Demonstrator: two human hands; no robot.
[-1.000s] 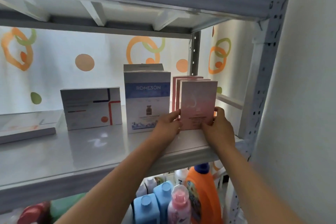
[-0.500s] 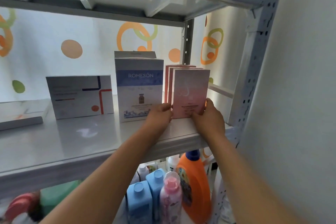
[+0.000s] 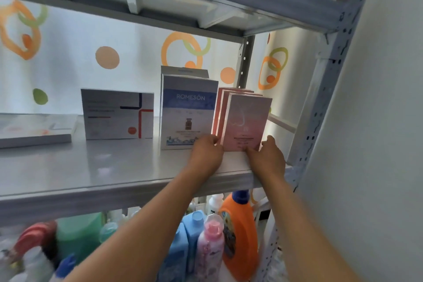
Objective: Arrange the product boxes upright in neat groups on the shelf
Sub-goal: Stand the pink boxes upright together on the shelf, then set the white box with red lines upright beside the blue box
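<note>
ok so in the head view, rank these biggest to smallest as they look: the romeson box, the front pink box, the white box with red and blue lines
1. ROMESON box, tallest and largest face.
2. White box with red and blue lines, wide but low.
3. Front pink box, narrowest.

The last two look near in area, and the pink one stands slightly closer, so their order is unsure.

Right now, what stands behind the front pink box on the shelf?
Behind the front pink box stand more pink boxes; only their left edges and tops show, at least two. Their faces are covered, and any further ones cannot be seen.
</note>
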